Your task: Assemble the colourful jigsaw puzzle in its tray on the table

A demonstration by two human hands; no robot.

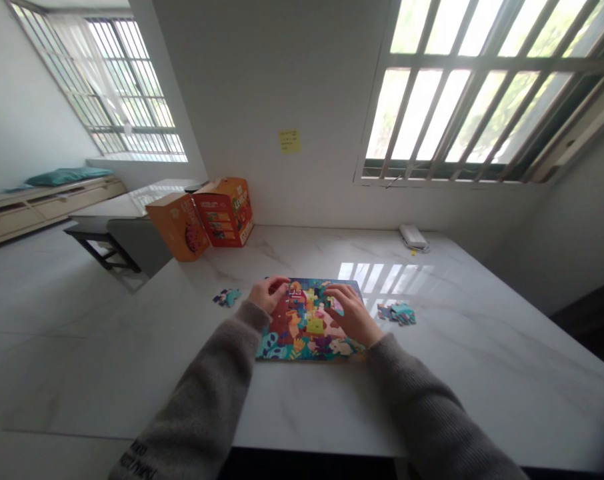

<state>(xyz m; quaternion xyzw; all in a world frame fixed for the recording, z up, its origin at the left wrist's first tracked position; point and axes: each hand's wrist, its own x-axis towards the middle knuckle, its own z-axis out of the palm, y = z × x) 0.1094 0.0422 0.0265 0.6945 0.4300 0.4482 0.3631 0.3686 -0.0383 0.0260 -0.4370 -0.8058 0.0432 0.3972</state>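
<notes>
I see both hands resting on a colourful jigsaw puzzle [307, 327] that lies flat on the white marble table [457, 347]. My left hand [268, 293] sits at the puzzle's far left corner, fingers curled down onto the edge; whether it pinches a piece or only presses there I cannot tell. My right hand [351, 313] lies palm down over the right part of the picture, fingers spread and bent, fingertips pressing on the surface near the middle top; it grasps nothing that I can make out. The puzzle fills the gap between the two hands and runs back under the right palm toward my wrists, its near edge just ahead of the grey sleeves [212, 387].

Left of the left hand, a little apart from it, lies a small clump of loose pieces [227, 297]. Right of the right hand, near it but not touching, lies a larger heap of blue-green pieces [397, 312]. Well beyond the left hand, at the table's far corner, stand two orange boxes [225, 212], leaning against each other. Far beyond the right hand, by the wall, rests a small white device [413, 236]. A yellow note [289, 141] sticks on the wall above.
</notes>
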